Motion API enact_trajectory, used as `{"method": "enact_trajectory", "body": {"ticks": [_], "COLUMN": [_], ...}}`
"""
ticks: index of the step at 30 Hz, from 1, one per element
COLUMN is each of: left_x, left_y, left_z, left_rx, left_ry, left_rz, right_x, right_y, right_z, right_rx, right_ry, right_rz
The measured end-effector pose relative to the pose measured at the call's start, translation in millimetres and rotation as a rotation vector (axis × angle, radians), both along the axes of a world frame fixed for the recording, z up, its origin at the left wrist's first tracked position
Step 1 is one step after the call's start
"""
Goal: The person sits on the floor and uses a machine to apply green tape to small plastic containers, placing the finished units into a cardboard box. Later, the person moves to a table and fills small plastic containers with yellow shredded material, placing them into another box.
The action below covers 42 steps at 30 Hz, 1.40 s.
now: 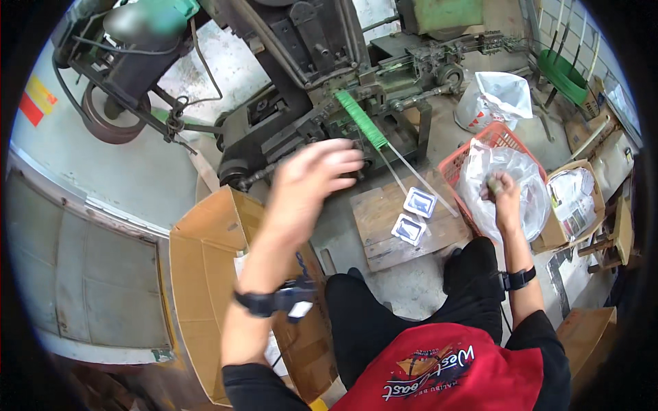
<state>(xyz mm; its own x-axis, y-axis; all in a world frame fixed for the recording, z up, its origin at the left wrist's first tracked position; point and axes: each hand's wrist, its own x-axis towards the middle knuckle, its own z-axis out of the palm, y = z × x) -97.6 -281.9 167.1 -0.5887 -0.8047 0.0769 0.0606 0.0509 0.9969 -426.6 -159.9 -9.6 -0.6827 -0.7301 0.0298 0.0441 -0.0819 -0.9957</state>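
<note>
My left hand (317, 171) is raised in front of the dark machine (301, 75), its fingers stretched out and apart and nothing seen in them. Just beyond it, a green-wrapped chute (361, 120) slopes from the machine, with two pale rails (419, 171) running down from it to a wooden board (384, 240). My right hand (506, 195) is over a clear plastic bag (480, 171) that lines a red basket (458, 161). Its fingers are closed on small dark greenish pieces (492, 183), too small to name.
Two white-and-blue packs (419, 203) lie on the board between my feet. An open cardboard box (202, 236) stands close on my left. On the right are a white sack (490, 103), a box with papers (572, 198) and a green bin (562, 77) holding long rods.
</note>
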Motion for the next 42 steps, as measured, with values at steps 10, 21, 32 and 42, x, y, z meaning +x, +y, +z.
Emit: {"method": "enact_trajectory", "body": {"ticks": [10, 21, 32, 42], "left_x": [-110.7, -110.2, -146.8, -135.9], "left_y": [33.8, 90.9, 84.1, 78.8], "left_z": [-135.6, -248.2, -221.8, -236.6], "left_rx": [0.466, 0.971, 0.938, 0.946], "left_ry": [0.481, 0.274, 0.537, 0.493], "left_rz": [0.405, 0.219, 0.217, 0.279], "right_x": [42.3, 61.0, 43.0, 43.7], "right_y": [-75.7, -236.4, -143.6, -66.9], "right_z": [77.0, 48.8, 23.4, -5.3], "right_rx": [0.204, 0.422, 0.002, 0.080], "right_ry": [0.360, 1.338, 0.959, 0.597], "right_rz": [0.960, 0.841, 0.852, 0.937]}}
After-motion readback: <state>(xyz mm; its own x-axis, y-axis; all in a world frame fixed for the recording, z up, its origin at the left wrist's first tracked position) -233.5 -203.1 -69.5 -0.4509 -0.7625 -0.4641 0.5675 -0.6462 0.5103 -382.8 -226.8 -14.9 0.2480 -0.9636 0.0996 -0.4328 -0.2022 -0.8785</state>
